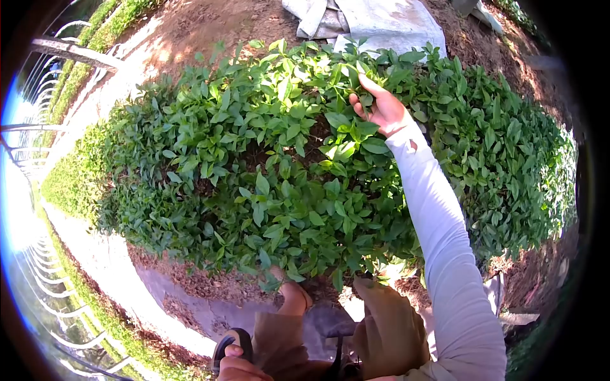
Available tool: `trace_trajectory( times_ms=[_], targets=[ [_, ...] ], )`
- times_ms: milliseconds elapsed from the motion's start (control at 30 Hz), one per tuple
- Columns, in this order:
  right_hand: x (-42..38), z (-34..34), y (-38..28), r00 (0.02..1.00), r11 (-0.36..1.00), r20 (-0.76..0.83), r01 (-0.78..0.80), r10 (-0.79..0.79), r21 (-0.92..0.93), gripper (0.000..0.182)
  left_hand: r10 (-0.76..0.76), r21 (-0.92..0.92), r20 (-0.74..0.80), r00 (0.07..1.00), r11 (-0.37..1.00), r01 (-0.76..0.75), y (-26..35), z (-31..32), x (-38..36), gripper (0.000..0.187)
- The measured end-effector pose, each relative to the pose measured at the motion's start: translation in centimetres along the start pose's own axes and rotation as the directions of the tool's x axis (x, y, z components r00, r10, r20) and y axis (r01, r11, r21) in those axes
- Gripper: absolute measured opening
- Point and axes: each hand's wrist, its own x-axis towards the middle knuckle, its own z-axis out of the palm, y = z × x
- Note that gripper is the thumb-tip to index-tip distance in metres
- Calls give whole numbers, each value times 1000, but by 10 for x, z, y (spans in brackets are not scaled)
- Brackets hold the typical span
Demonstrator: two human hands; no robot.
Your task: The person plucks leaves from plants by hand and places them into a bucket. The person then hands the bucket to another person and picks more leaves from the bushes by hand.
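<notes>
Where bushes point(273, 184) end, pale sheet point(394, 25) covers soil point(219, 28).

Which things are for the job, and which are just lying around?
Seem part of the job:
leafy bush
right hand, at the bush
left hand, holding a dark looped thing (unclear what)

Seem just lying or standing about:
pale sheet beyond the bush
pole in the background

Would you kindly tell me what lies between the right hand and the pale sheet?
Green leaves lie between the right hand and the sheet, in the head view.
</notes>
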Motion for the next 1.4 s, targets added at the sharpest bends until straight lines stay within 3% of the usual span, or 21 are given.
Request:
trace_trajectory(
  times_ms=[100, 200, 267, 333, 367, 400, 433, 467, 500, 533, 567, 700, 800, 900, 1000, 1100, 1167, 1200, 1233, 1300, 1400],
  targets=[
    [-1, 4, 8, 996, 999, 88, -11, 8, 38, 20, -26, 150, -54, 998, 988, 33, 6, 3, -4, 20],
    [-21, 19, 7, 981, 993, 193, 31, -9, -112, 19, -71, 248, -108, 992, 964, 97, 13, 8, -7, 21],
    [-46, 25, 6, 981, 974, 182, -22, 64, -223, 12, -77, 270, -125, 989, 957, 109, 15, 6, -9, 22],
    [-99, 32, 0, 931, 937, 297, -106, 212, -334, 16, -69, 269, -131, 989, 958, 103, 14, -2, -15, 23],
    [-121, 28, 3, 827, 928, 490, -96, 276, -360, 24, -56, 260, -137, 989, 961, 91, 13, -8, -20, 23],
    [-145, 13, 4, 732, 851, 506, -196, 457, -486, 21, -38, 247, -146, 989, 966, 73, 11, -11, -22, 24],
    [-184, -6, 27, 503, 754, 692, 113, 518, -647, 24, -51, 261, -151, 987, 961, 89, 12, -8, -17, 24],
    [-212, -11, 32, 429, 616, 518, -123, 740, -778, 30, -60, 277, -150, 987, 956, 100, 14, 0, -7, 24],
    [-236, -17, 44, 363, 566, 495, -118, 789, -816, 35, -69, 292, -148, 987, 950, 110, 16, 5, -2, 24],
    [-256, -25, 52, 302, 533, 458, -247, 836, -810, 37, -57, 295, -156, 986, 950, 101, 15, 5, -3, 24],
    [-273, -42, 65, 313, 612, 542, -198, 780, -766, 37, -45, 300, -163, 986, 949, 93, 14, 4, -4, 24],
    [-296, -36, 57, 355, 652, 590, -78, 725, -755, 39, -100, 298, -154, 983, 944, 143, 23, 6, -4, 25],
    [-301, -47, 56, 351, 663, 589, -143, 728, -735, 38, -93, 277, -157, 983, 952, 134, 23, 3, -5, 24],
    [-301, -47, 52, 381, 698, 620, -105, 686, -708, 37, -75, 252, -170, 983, 961, 116, 21, 3, -6, 23],
    [-306, -53, 49, 402, 637, 518, -260, 755, -726, 33, -29, 258, -168, 985, 963, 72, 19, 3, -3, 22],
    [-306, -60, 63, 503, 730, 641, 29, 579, -682, 27, -31, 258, -168, 985, 963, 74, 19, 3, -2, 23],
    [-304, -50, 55, 624, 645, 321, -401, 712, -651, 23, -24, 279, -132, 991, 958, 61, 17, -3, -6, 23],
    [-302, -40, 48, 617, 579, 147, -592, 773, -561, 21, -21, 290, -113, 993, 956, 53, 16, -6, -7, 23],
    [-289, -25, 35, 674, 622, 118, -581, 729, -525, 16, -13, 275, -119, 993, 960, 45, 15, -6, -8, 23],
    [-261, -18, 23, 781, 753, 75, -566, 620, -335, 25, 0, 241, -131, 991, 970, 32, 13, -5, -8, 24],
    [-181, 9, -5, 940, 884, 131, -241, 315, -400, 28, -37, 235, -118, 992, 970, 64, 15, -10, -14, 23]
  ],
)
